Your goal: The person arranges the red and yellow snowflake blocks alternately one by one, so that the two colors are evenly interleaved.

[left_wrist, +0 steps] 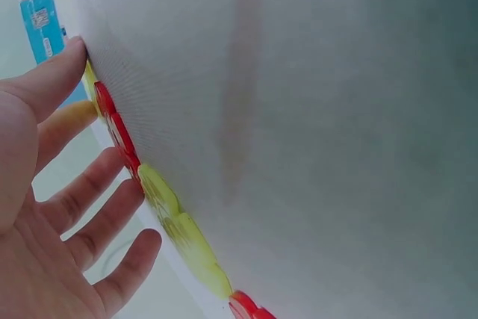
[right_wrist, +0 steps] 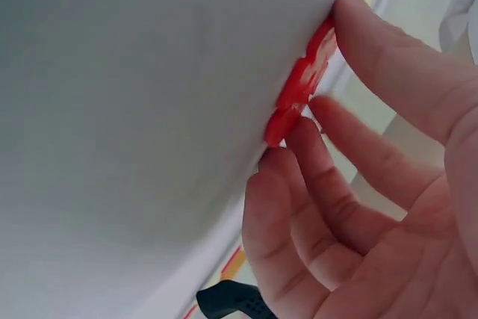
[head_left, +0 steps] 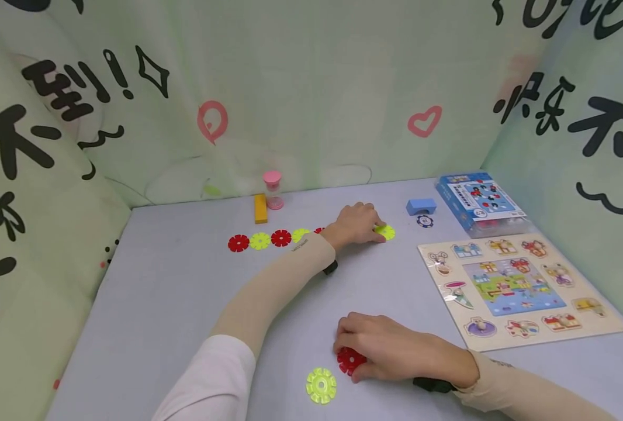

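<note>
A row of red and yellow-green notched plastic flower discs (head_left: 281, 238) runs across the far part of the table. At its right end my left hand (head_left: 355, 223) pinches a yellow-green disc (head_left: 387, 232) between thumb and index finger; in the left wrist view a red disc (left_wrist: 119, 136) lies beside those fingers. My left forearm hides part of the row. Closer to me, my right hand (head_left: 390, 348) holds a red disc (head_left: 350, 360) by its edges, flat against the table, thumb opposite the fingers (right_wrist: 299, 162). Just left of it lies another yellow-green disc (head_left: 321, 386).
A wooden picture puzzle board (head_left: 448, 327) lies on the right. Behind it are a blue-lidded box (head_left: 482, 202), a blue block (head_left: 421, 206) and a small patterned disc (head_left: 425, 221). A yellow block (head_left: 260, 209) and pink sand timer (head_left: 273, 190) stand behind the row, near the curtain.
</note>
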The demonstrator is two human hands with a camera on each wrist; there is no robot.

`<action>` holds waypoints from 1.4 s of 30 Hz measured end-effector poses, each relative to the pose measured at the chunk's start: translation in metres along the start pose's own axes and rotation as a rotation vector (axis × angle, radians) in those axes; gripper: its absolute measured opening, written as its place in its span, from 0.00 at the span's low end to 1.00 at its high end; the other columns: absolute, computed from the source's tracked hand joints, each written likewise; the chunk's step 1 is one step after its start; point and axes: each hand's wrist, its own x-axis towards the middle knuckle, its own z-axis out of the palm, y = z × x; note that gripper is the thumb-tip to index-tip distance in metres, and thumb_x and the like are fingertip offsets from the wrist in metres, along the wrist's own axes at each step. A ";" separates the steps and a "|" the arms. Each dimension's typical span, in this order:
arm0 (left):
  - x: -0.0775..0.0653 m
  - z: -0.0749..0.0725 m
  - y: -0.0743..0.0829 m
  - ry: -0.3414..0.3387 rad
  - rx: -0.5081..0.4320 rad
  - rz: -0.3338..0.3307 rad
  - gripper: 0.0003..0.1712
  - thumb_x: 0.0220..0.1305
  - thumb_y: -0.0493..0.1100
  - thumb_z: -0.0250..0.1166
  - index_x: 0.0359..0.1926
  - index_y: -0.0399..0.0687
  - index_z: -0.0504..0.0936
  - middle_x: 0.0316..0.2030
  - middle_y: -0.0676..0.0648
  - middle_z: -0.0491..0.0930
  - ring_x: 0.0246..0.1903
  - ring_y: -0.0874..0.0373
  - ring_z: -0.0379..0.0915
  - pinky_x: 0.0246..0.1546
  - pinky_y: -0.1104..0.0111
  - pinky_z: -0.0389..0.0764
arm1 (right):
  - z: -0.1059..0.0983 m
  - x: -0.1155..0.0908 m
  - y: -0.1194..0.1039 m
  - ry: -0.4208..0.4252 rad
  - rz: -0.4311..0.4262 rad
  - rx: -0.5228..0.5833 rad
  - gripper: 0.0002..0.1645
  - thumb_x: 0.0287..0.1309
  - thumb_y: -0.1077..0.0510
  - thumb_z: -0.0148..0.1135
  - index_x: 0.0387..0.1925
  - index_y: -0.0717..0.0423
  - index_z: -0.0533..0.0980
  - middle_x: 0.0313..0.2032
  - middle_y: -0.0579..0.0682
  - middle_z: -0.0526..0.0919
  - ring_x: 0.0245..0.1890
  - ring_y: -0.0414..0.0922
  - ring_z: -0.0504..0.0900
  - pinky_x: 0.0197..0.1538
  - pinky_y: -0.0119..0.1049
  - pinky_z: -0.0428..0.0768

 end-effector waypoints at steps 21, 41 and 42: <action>-0.003 -0.003 0.003 -0.011 0.007 -0.021 0.29 0.59 0.67 0.58 0.61 0.73 0.72 0.50 0.57 0.71 0.47 0.61 0.64 0.44 0.66 0.68 | -0.002 -0.016 -0.004 0.059 -0.060 -0.087 0.21 0.48 0.45 0.71 0.46 0.40 0.81 0.41 0.36 0.83 0.39 0.32 0.77 0.40 0.25 0.78; -0.004 -0.003 0.003 -0.010 -0.006 -0.027 0.29 0.58 0.67 0.58 0.61 0.73 0.72 0.50 0.57 0.72 0.47 0.60 0.64 0.47 0.64 0.69 | -0.062 -0.027 0.126 0.362 0.163 0.037 0.20 0.43 0.50 0.74 0.42 0.46 0.84 0.35 0.38 0.86 0.30 0.34 0.79 0.27 0.26 0.75; -0.004 -0.003 0.003 -0.011 -0.009 -0.027 0.29 0.58 0.67 0.59 0.61 0.73 0.72 0.49 0.57 0.72 0.47 0.60 0.64 0.46 0.64 0.69 | -0.068 -0.028 0.140 0.383 0.205 0.021 0.19 0.43 0.51 0.74 0.42 0.47 0.84 0.34 0.39 0.87 0.29 0.36 0.80 0.26 0.26 0.75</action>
